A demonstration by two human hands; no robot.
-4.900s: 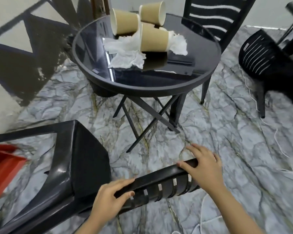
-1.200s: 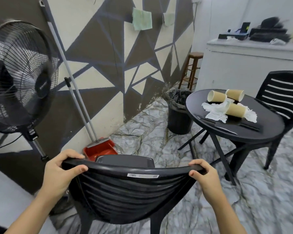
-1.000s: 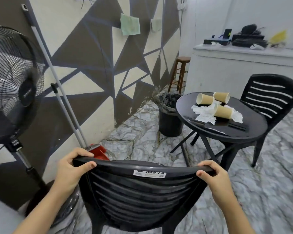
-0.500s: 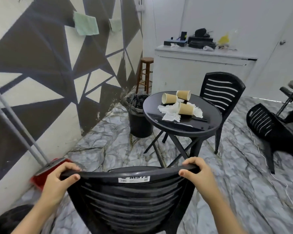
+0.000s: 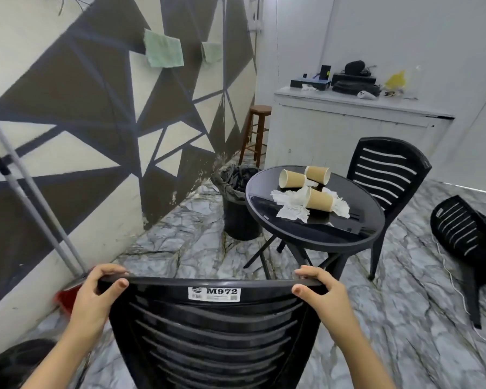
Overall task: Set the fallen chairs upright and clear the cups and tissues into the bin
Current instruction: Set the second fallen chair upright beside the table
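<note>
An upright black slatted chair (image 5: 211,332) fills the bottom of the view, labelled M972. My left hand (image 5: 96,296) grips the left end of its top rail and my right hand (image 5: 320,296) grips the right end. Ahead stands a round black table (image 5: 320,234) with three brown paper cups (image 5: 319,199) lying on their sides among crumpled white tissues (image 5: 291,210). A black bin (image 5: 237,203) with a dark liner stands just left of the table. Another black chair (image 5: 387,175) is upright behind the table. A third black chair (image 5: 466,237) lies tipped over at the right.
A mop handle (image 5: 37,209) leans on the patterned wall at left above a red dustpan (image 5: 66,297). A wooden stool (image 5: 257,133) stands in the far corner beside a white counter (image 5: 357,122) with clutter. A white cable (image 5: 458,287) trails over the marble floor near the fallen chair.
The chair came up from lying on the floor to standing, with both hands moved to its top rail. Over the last second my view swung right, away from the fan toward the table.
</note>
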